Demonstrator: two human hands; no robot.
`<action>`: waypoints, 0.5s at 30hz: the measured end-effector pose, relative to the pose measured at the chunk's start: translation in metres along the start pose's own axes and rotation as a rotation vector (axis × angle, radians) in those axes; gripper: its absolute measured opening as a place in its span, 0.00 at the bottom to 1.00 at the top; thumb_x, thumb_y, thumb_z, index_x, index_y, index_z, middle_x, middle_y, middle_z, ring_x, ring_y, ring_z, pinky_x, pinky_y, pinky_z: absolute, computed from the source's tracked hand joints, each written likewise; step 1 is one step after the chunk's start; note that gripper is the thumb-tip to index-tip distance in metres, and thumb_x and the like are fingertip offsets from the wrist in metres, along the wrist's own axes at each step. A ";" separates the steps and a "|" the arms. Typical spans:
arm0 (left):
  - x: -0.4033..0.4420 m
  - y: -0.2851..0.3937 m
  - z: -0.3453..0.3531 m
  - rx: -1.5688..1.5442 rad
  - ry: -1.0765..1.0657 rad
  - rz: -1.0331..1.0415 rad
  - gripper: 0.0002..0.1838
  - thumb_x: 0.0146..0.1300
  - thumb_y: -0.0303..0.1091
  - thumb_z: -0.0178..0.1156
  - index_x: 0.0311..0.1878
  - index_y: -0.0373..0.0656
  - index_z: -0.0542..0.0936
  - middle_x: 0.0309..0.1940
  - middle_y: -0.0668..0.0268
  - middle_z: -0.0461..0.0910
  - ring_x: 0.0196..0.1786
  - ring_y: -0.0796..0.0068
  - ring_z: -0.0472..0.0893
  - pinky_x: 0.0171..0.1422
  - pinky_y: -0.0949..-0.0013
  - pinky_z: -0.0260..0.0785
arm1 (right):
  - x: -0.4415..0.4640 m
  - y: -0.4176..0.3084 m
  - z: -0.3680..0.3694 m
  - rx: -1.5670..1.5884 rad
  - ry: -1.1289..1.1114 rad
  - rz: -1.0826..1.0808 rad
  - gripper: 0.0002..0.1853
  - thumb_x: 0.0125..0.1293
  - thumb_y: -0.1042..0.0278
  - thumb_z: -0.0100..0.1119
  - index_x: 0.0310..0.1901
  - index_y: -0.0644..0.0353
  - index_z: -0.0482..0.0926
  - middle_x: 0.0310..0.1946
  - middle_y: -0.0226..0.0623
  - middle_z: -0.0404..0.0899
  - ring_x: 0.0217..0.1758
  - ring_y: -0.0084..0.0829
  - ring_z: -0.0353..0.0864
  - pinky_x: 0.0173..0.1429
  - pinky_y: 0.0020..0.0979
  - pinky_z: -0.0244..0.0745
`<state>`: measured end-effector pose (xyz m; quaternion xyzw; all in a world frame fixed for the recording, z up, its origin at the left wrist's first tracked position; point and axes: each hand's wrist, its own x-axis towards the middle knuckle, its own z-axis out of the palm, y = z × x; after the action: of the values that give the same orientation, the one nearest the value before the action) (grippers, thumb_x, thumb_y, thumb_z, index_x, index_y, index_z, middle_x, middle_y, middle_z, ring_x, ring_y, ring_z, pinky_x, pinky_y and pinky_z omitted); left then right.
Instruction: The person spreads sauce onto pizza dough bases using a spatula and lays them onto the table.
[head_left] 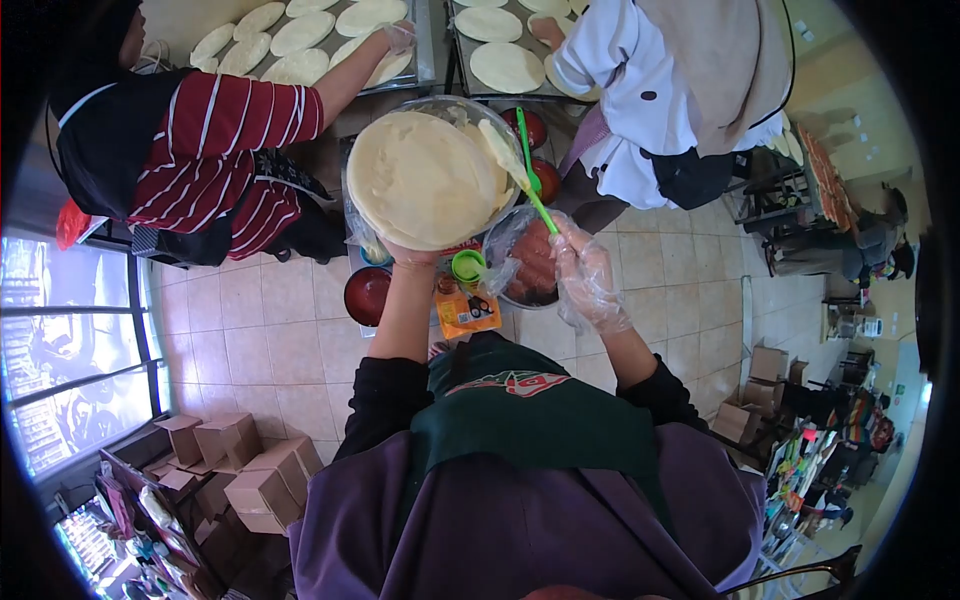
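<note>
My left hand (pixel 412 256) is under a round, flat dough base (pixel 425 180), holding it tilted up; most of its fingers are hidden beneath. Pale cream is smeared over the top of the base. In a clear plastic glove, my right hand (pixel 588 275) grips a green-handled spatula (pixel 543 208), its blade coated in the same cream at the base's right edge. Behind the base is a large bowl (pixel 475 106), partly covered by it. Another green handle (pixel 526 145) stands out beside that bowl. Below my right hand, a bowl of reddish-brown filling (pixel 528 262) sits close to the glove.
Nearby are a dark red bowl (pixel 368 297), a small green cup (pixel 467 265) and an orange packet (pixel 469 313). Across from me, two people handle dough rounds (pixel 507 68) on trays (pixel 425 50). Cardboard boxes (pixel 275 485) stand at the lower left.
</note>
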<state>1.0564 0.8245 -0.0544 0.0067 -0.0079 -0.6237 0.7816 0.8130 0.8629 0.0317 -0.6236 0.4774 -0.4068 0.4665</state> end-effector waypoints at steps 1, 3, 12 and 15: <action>0.000 -0.001 -0.002 0.012 -0.003 -0.020 0.30 0.67 0.55 0.43 0.67 0.49 0.64 0.65 0.62 0.67 0.65 0.55 0.67 0.68 0.46 0.61 | 0.005 0.002 -0.001 -0.076 0.017 0.042 0.16 0.70 0.73 0.47 0.57 0.60 0.75 0.31 0.24 0.72 0.29 0.12 0.67 0.31 0.17 0.65; -0.002 -0.001 -0.008 0.035 -0.008 -0.062 0.30 0.67 0.55 0.42 0.67 0.48 0.64 0.65 0.61 0.67 0.65 0.55 0.68 0.68 0.46 0.61 | 0.014 0.015 0.003 -0.152 0.035 0.083 0.16 0.70 0.73 0.47 0.57 0.60 0.75 0.31 0.24 0.72 0.29 0.12 0.67 0.31 0.17 0.65; -0.012 -0.014 -0.031 0.118 0.000 -0.253 0.31 0.68 0.54 0.40 0.68 0.46 0.62 0.64 0.59 0.67 0.63 0.54 0.69 0.68 0.47 0.60 | 0.019 0.011 0.037 -0.539 -0.050 -0.350 0.20 0.63 0.76 0.47 0.58 0.59 0.73 0.38 0.51 0.78 0.39 0.46 0.79 0.39 0.37 0.73; -0.012 -0.013 -0.030 0.224 0.129 -0.182 0.31 0.68 0.54 0.41 0.68 0.44 0.62 0.62 0.58 0.69 0.61 0.54 0.71 0.67 0.49 0.63 | 0.008 -0.003 0.047 -0.216 -0.226 -0.226 0.22 0.59 0.82 0.48 0.56 0.62 0.74 0.30 0.46 0.75 0.32 0.43 0.76 0.37 0.38 0.72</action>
<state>1.0415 0.8336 -0.0845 0.1344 -0.0267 -0.6854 0.7152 0.8602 0.8647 0.0241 -0.7614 0.3899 -0.3304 0.3988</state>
